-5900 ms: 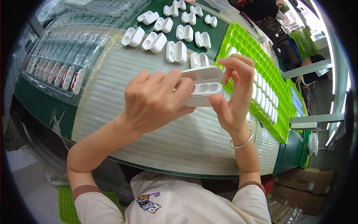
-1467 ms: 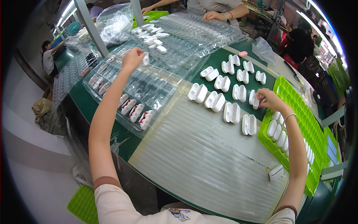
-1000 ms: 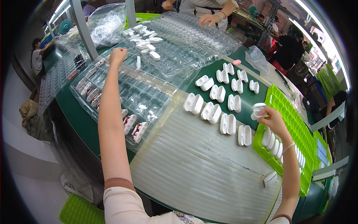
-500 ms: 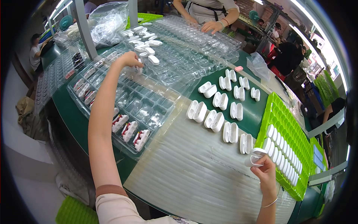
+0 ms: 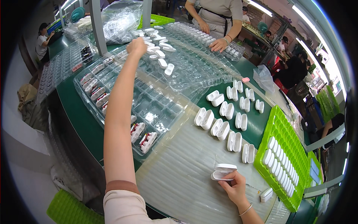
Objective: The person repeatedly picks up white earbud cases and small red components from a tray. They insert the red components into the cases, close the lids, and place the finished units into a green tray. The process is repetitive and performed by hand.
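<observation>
In my right hand [image 5: 235, 185], thumb and fingers pinch a white earbud case [image 5: 225, 168] above the ribbed mat, its hinged lid raised. My left hand [image 5: 137, 47] reaches far forward to the near edge of a pile of white cases [image 5: 161, 54]. Its fingers are curled and partly hidden behind the knuckles, so what they grip does not show. Several open earbud cases [image 5: 220, 128] stand in loose rows between the mat and the green table. Under my left forearm lies a clear blister tray [image 5: 156, 99], some pockets filled with white-and-red parts [image 5: 148, 142].
A bright green tray [image 5: 278, 125] on the right holds rows of white cases. One closed case [image 5: 266, 195] lies beside it on the ribbed mat [image 5: 186, 179]. Across the table, a co-worker's hands [image 5: 219, 44] handle clear blister trays. A metal post [image 5: 97, 28] rises at the left.
My left hand has moved from over the blister tray to the pile of white cases. My right hand has carried the open earbud case left, away from the green tray. The view has shifted slightly.
</observation>
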Available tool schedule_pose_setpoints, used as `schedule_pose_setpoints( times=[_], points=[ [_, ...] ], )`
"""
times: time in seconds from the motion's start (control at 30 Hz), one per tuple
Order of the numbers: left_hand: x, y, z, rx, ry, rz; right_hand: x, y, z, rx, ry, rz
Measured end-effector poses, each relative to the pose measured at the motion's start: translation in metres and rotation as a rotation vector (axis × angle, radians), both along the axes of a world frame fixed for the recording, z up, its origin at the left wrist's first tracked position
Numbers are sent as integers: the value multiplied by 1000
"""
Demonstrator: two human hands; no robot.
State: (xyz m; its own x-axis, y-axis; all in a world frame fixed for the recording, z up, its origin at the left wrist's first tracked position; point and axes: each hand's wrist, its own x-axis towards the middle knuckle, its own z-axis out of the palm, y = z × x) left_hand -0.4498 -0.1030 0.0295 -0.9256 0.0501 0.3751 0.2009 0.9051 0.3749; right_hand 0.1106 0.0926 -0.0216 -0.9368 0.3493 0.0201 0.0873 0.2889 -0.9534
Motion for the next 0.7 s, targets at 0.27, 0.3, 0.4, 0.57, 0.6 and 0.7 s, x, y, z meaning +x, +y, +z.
schedule_pose_setpoints(
  times=[0.27, 0.3, 0.4, 0.57, 0.6, 0.7],
  points=[
    [-5, -35, -41, -192, -133, 116, -7, -3, 5, 49, 54, 10],
    [-5, -34, -43, -154, -119, 131, -7, -2, 5, 49, 41, 19],
    [0, -28, -43, -81, -107, 171, -7, 0, 9, 63, 24, 33],
    [-17, -44, -50, -406, 142, 171, -9, -2, 8, 4, 72, 46],
    [-20, -43, -50, -456, 209, 171, -11, -2, 11, 4, 51, 34],
    [7, -13, -38, 7, 278, 283, -8, 3, 11, 4, 1, -8]
  ],
)
